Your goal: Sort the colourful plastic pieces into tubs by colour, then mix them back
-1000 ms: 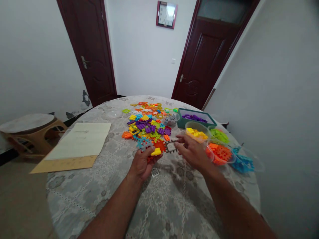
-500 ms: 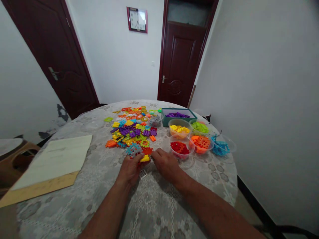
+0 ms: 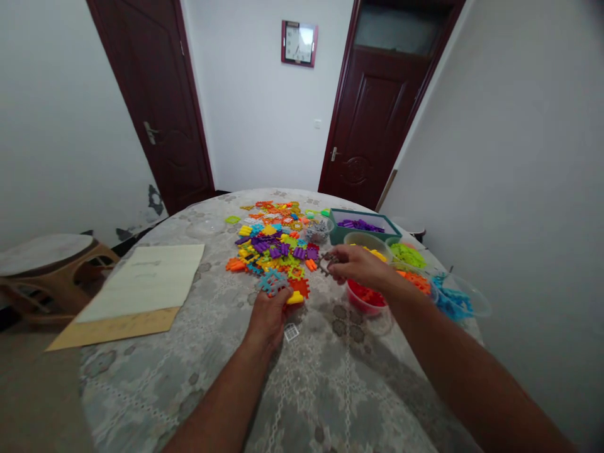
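Observation:
My left hand (image 3: 270, 314) is closed round a cluster of interlocking plastic building pieces. In it I make out a grey-blue notched piece (image 3: 274, 283), a yellow ribbed piece (image 3: 296, 297) and an orange-red notched piece (image 3: 301, 287). My right hand (image 3: 356, 267) pinches a brownish-grey notched frame piece (image 3: 324, 263) in front of the tubs. A mixed pile of coloured building pieces (image 3: 268, 245) lies beyond my left hand. Near its wrist rests a small white lattice piece (image 3: 291, 332) on the tablecloth.
Round plastic tubs hold red (image 3: 365, 294), orange (image 3: 415, 281), green (image 3: 406, 253) and blue pieces (image 3: 453, 297), sorted by colour. A teal box (image 3: 342, 234) of purple pieces stands behind. Left, white paper (image 3: 141, 280) lies over brown board (image 3: 117, 330). A stool (image 3: 51, 264) stands beside the table.
My right hand has moved away from the cluster, up and to the right, and now shows the brownish-grey piece in its fingers. My left hand still grips the cluster. The view has turned left.

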`<action>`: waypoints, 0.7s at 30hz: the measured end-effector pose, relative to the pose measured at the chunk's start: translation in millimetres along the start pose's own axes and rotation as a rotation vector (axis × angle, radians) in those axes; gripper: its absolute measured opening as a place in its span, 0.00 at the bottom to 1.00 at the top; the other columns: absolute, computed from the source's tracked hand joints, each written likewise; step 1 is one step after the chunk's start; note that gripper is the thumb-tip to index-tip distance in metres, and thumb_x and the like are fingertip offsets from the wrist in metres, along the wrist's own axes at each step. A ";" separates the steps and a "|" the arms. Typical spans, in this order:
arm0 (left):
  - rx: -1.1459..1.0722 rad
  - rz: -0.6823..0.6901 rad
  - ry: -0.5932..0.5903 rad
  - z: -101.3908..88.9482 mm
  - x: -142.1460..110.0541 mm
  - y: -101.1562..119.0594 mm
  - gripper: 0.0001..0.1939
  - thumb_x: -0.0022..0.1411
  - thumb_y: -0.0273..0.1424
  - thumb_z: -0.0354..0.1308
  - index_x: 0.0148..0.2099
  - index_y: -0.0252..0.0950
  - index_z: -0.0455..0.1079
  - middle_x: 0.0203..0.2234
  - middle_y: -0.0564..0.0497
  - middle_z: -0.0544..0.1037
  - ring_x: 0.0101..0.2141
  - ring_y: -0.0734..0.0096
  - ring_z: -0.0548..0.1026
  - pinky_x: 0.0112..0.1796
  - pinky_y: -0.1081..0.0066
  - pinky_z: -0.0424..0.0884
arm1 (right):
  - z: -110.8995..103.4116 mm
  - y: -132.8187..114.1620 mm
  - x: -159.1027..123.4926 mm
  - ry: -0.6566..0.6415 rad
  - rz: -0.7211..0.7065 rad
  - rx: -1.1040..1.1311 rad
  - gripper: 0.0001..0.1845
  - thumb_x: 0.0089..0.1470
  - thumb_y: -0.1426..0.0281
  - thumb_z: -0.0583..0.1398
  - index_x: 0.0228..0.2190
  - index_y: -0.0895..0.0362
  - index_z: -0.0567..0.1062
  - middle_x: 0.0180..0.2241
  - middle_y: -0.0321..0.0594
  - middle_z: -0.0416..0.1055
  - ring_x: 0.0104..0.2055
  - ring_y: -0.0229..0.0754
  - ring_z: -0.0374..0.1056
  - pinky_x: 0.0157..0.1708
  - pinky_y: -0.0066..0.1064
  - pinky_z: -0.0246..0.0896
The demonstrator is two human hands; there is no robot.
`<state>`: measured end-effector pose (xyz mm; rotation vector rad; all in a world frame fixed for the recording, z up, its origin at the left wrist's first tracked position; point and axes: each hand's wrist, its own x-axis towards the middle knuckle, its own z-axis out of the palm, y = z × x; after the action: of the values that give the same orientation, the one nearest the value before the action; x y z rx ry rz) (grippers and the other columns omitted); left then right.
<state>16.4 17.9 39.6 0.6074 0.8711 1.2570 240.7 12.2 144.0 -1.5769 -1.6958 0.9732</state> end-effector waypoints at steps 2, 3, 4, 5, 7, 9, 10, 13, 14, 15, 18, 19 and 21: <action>0.001 -0.011 0.006 1.4 -1.2 -0.9 0.19 0.45 0.28 0.74 0.40 0.35 0.74 0.34 0.49 0.82 0.33 0.63 0.82 0.32 0.64 0.82 | -18.7 -3.9 34.9 0.101 0.050 -0.032 0.09 0.55 0.75 0.64 0.40 0.58 0.78 0.25 0.37 0.76 0.27 0.38 0.73 0.28 0.26 0.70; 0.000 -0.011 0.006 2.1 -2.0 -0.5 0.19 0.45 0.28 0.74 0.40 0.35 0.74 0.33 0.50 0.82 0.33 0.64 0.82 0.32 0.65 0.82 | -25.9 -4.8 53.2 0.177 0.076 -0.047 0.10 0.55 0.76 0.64 0.41 0.59 0.78 0.26 0.38 0.77 0.28 0.39 0.74 0.30 0.27 0.72; -0.003 -0.010 0.004 2.6 -2.9 0.2 0.19 0.44 0.29 0.74 0.39 0.35 0.74 0.33 0.50 0.81 0.32 0.64 0.82 0.31 0.65 0.82 | -31.9 -5.2 70.9 0.250 0.094 -0.057 0.12 0.55 0.76 0.64 0.43 0.60 0.78 0.28 0.40 0.79 0.29 0.40 0.75 0.32 0.28 0.74; -0.007 -0.008 0.003 3.0 -3.7 1.1 0.19 0.44 0.29 0.74 0.39 0.35 0.74 0.32 0.51 0.81 0.32 0.65 0.82 0.31 0.65 0.82 | -36.8 -5.1 87.2 0.314 0.102 -0.063 0.15 0.55 0.76 0.64 0.46 0.61 0.78 0.31 0.43 0.80 0.32 0.41 0.77 0.34 0.28 0.75; -0.022 -0.004 0.005 3.1 -4.7 3.2 0.19 0.44 0.29 0.74 0.38 0.35 0.73 0.31 0.51 0.80 0.31 0.65 0.81 0.31 0.65 0.82 | -43.4 -3.4 112.8 0.400 0.098 -0.059 0.22 0.55 0.77 0.63 0.53 0.63 0.76 0.40 0.48 0.81 0.36 0.42 0.78 0.37 0.30 0.76; -0.040 -0.001 0.007 2.5 -4.8 4.8 0.19 0.43 0.29 0.75 0.39 0.35 0.74 0.31 0.51 0.80 0.30 0.66 0.81 0.31 0.65 0.82 | -45.9 -0.5 126.3 0.453 0.087 -0.045 0.28 0.55 0.78 0.61 0.58 0.64 0.72 0.48 0.53 0.80 0.40 0.43 0.79 0.40 0.31 0.77; -0.050 -0.001 0.007 2.2 -4.6 5.2 0.20 0.43 0.29 0.75 0.39 0.35 0.74 0.31 0.51 0.80 0.30 0.66 0.81 0.31 0.65 0.82 | -45.3 1.3 128.1 0.478 0.082 -0.037 0.30 0.55 0.79 0.60 0.59 0.64 0.72 0.50 0.54 0.79 0.42 0.43 0.79 0.41 0.32 0.77; -0.072 -0.003 0.012 1.2 -3.9 5.4 0.20 0.43 0.29 0.76 0.39 0.35 0.73 0.30 0.51 0.81 0.30 0.66 0.80 0.31 0.65 0.82 | -34.0 6.9 114.2 0.508 0.060 -0.015 0.26 0.56 0.79 0.57 0.56 0.63 0.74 0.50 0.53 0.79 0.44 0.43 0.80 0.43 0.33 0.78; -0.078 -0.005 0.009 1.0 -3.7 5.1 0.20 0.43 0.29 0.76 0.38 0.34 0.73 0.30 0.51 0.81 0.30 0.66 0.80 0.32 0.64 0.83 | -26.7 8.5 103.9 0.498 0.049 -0.008 0.23 0.57 0.78 0.56 0.53 0.62 0.76 0.47 0.51 0.80 0.43 0.43 0.80 0.44 0.34 0.78; -0.085 -0.007 0.001 0.8 -3.5 4.7 0.19 0.44 0.29 0.76 0.38 0.34 0.74 0.31 0.50 0.81 0.30 0.66 0.80 0.32 0.64 0.83 | -17.9 9.7 91.3 0.476 0.028 -0.002 0.19 0.59 0.76 0.56 0.50 0.61 0.77 0.44 0.49 0.81 0.42 0.43 0.80 0.43 0.33 0.78; -0.108 -0.011 -0.031 0.2 -3.0 3.6 0.19 0.45 0.30 0.76 0.39 0.34 0.75 0.32 0.49 0.82 0.32 0.64 0.81 0.34 0.62 0.83 | 15.0 12.2 46.3 0.397 -0.070 0.012 0.14 0.61 0.70 0.56 0.45 0.58 0.79 0.39 0.44 0.81 0.38 0.42 0.79 0.40 0.32 0.78; -0.116 -0.012 -0.039 0.0 -2.8 3.5 0.19 0.45 0.30 0.76 0.40 0.33 0.75 0.33 0.48 0.82 0.33 0.63 0.82 0.34 0.62 0.84 | 26.9 12.9 31.3 0.381 -0.099 0.011 0.14 0.62 0.68 0.57 0.45 0.57 0.79 0.40 0.44 0.81 0.38 0.42 0.79 0.39 0.32 0.78; -0.120 -0.014 -0.053 -0.3 -3.0 3.8 0.20 0.46 0.29 0.76 0.42 0.33 0.76 0.35 0.47 0.83 0.34 0.62 0.82 0.35 0.62 0.84 | 49.2 15.5 5.9 0.359 -0.123 -0.005 0.16 0.63 0.65 0.58 0.48 0.56 0.78 0.42 0.44 0.81 0.37 0.42 0.78 0.35 0.33 0.77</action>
<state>13.8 15.8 43.2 0.5359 0.7488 1.2657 207.2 13.3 104.2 -1.5235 -1.5216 0.5836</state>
